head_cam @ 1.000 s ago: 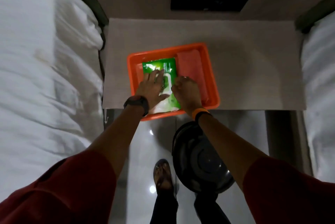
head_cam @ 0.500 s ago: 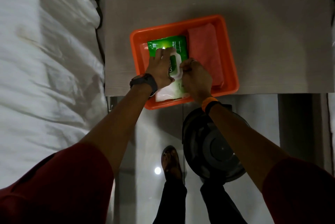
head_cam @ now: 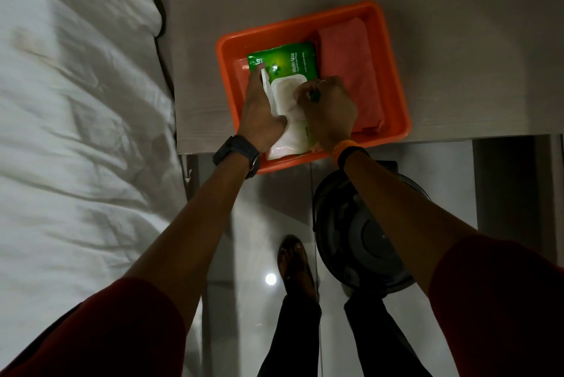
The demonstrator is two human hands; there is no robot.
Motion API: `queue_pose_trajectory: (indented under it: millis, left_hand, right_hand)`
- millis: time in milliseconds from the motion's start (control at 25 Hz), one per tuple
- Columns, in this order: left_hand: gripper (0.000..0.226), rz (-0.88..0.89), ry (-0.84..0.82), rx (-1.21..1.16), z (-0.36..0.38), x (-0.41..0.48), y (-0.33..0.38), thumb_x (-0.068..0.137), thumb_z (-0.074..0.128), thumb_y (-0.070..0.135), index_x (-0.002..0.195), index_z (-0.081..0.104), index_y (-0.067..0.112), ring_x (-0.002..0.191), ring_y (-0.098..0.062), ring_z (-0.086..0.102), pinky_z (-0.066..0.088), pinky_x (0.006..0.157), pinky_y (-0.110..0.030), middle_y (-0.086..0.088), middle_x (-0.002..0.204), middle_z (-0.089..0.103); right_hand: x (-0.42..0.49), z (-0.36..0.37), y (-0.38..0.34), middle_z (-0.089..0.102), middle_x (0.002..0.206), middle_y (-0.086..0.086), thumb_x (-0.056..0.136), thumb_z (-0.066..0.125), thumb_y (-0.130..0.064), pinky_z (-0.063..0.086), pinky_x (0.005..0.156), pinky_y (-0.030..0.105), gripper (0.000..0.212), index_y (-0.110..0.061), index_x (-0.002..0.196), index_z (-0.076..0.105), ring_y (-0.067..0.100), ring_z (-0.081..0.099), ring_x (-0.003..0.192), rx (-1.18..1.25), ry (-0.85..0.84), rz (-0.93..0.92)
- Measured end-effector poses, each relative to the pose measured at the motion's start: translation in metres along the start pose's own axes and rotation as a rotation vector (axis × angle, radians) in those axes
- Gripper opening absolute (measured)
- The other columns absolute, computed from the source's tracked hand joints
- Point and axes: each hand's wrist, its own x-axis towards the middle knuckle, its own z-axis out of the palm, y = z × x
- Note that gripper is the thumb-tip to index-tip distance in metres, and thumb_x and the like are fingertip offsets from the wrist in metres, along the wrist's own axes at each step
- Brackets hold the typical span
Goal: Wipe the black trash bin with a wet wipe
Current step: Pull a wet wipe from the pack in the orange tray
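A green wet wipe pack [head_cam: 285, 62] lies in an orange tray [head_cam: 393, 65] on a grey table. Its white flip lid stands swung open to the left, and my left hand [head_cam: 259, 111] holds that lid back while resting on the pack. My right hand [head_cam: 328, 108] pinches at the pack's white opening; whether a wipe is between the fingers is hidden. The black trash bin [head_cam: 363, 233] stands on the floor below the tray's front edge, partly hidden by my right forearm.
A folded pink cloth [head_cam: 351, 71] fills the tray's right side. A white bed [head_cam: 76, 132] runs along the left. The grey table [head_cam: 457, 40] ends just past the tray. My foot [head_cam: 294, 263] stands on the glossy floor next to the bin.
The pack's white lid has been flipped open to the left. My right hand's fingers have moved onto the exposed opening. The view has shifted closer to the tray.
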Motion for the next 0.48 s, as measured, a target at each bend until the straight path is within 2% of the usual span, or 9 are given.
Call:
queue_pose_trajectory:
  millis: [160,240,360,480]
  left_hand:
    - [0.094,0.011,0.014,0.008,0.000,0.000,-0.002,0.076,0.067,-0.016,0.152,0.015,0.000,0.147,-0.032,0.030,0.031,0.122,-0.046,-0.020,0.157,0.029]
    - [0.092,0.015,0.021,0.019,0.002,0.000,-0.003,0.076,0.066,-0.016,0.152,0.015,-0.001,0.147,-0.032,0.029,0.031,0.123,-0.045,-0.020,0.156,0.029]
    - [0.090,0.083,0.046,0.118,0.006,-0.005,-0.003,0.076,0.062,-0.016,0.153,0.017,-0.002,0.147,-0.032,0.028,0.028,0.124,-0.037,-0.021,0.156,0.028]
    - [0.082,0.188,-0.025,0.354,0.010,-0.010,-0.007,0.079,0.060,-0.009,0.152,0.025,0.003,0.139,-0.035,0.037,0.039,0.115,-0.035,-0.020,0.155,0.029]
  right_hand:
    - [-0.005,0.001,-0.001,0.061,0.120,0.000,0.077,0.072,-0.046,0.051,0.077,0.032,0.039,-0.026,0.111,0.070,0.022,0.067,0.101,-0.023,-0.050,-0.047]
    - [-0.006,0.003,-0.003,0.061,0.120,0.002,0.080,0.071,-0.042,0.051,0.078,0.032,0.035,-0.023,0.109,0.072,0.021,0.067,0.101,-0.021,-0.044,-0.037]
    - [-0.008,-0.006,-0.008,0.070,0.107,0.001,0.083,0.074,-0.035,0.053,0.076,0.027,0.029,-0.014,0.102,0.073,0.013,0.067,0.088,0.274,0.019,0.116]
    - [-0.013,-0.033,-0.001,0.074,0.084,0.000,0.080,0.076,-0.019,0.058,0.071,0.029,0.019,-0.005,0.092,0.072,0.013,0.071,0.077,0.654,0.133,0.291]
